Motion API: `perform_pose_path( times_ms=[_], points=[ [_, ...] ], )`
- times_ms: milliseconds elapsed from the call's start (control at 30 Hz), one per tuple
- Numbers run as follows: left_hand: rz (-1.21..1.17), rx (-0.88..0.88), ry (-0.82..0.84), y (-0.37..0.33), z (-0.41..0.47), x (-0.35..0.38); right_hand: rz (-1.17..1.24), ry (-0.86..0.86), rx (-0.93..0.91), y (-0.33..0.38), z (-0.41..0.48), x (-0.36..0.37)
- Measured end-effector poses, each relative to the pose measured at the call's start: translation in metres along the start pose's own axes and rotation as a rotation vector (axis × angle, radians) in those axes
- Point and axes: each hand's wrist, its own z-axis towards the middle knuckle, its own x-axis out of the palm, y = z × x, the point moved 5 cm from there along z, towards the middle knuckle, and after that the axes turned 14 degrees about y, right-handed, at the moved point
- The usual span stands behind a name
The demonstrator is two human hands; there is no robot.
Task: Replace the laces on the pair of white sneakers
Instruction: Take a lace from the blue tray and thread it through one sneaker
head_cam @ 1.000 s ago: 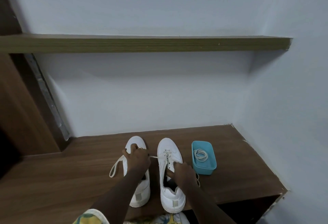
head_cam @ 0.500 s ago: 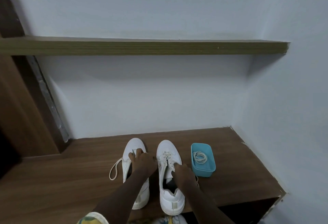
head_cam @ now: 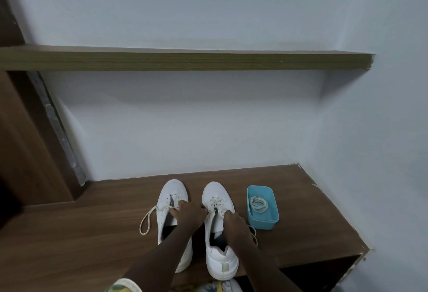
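- The step in hand is judged to be the pulling of the old lace (head_cam: 149, 215) out of the left sneaker (head_cam: 172, 190); the swap looks to be at an early stage.
- The right sneaker (head_cam: 216, 191) is stood just left of the blue tub (head_cam: 262, 223), and the left sneaker further left of the tub; both toes are pointed at the wall.
- A slack loop of the old lace is laid on the counter (head_cam: 92, 234), well to the left of the tub, beyond both sneakers.
- The new laces (head_cam: 259, 203) are coiled inside the tub, untouched.
- The lace would best be drawn out one crossing at a time, near the eyelet, so that the tip is not snagged and the sneaker is not dragged toward the tub.
- The sneaker being worked should be steadied while the lace is pulled. The freed lace should be kept away from the tub, so that old and new are not mixed.
- The fingers (head_cam: 177, 208) of the left hand (head_cam: 188, 216) are bent and bunched at the open throat of the left sneaker, where the old lace appears to be pinched.
- The fingers (head_cam: 228, 213) of the right hand (head_cam: 234, 225) are curled together over the laced throat of the right sneaker, which is held down. Whether a lace is also pinched there cannot be told.
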Motion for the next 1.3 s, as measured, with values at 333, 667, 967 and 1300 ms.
perform_pose_path(
  times_ms=[333, 667, 967, 1300],
  points=[
    [-0.020, 0.017, -0.001, 0.009, 0.007, -0.002, 0.048, -0.026, 0.033, -0.002, 0.001, 0.003],
    [-0.003, -0.034, -0.019, 0.003, -0.006, -0.006, 0.087, -0.047, 0.050, -0.004, -0.001, 0.002],
    [-0.037, -0.023, 0.005, 0.009, 0.016, 0.004, 0.111, -0.056, 0.060, -0.006, 0.000, 0.004],
    [0.070, -0.059, -0.140, 0.010, -0.011, -0.019, 0.179, -0.076, 0.018, -0.010, 0.002, 0.008]
  ],
)
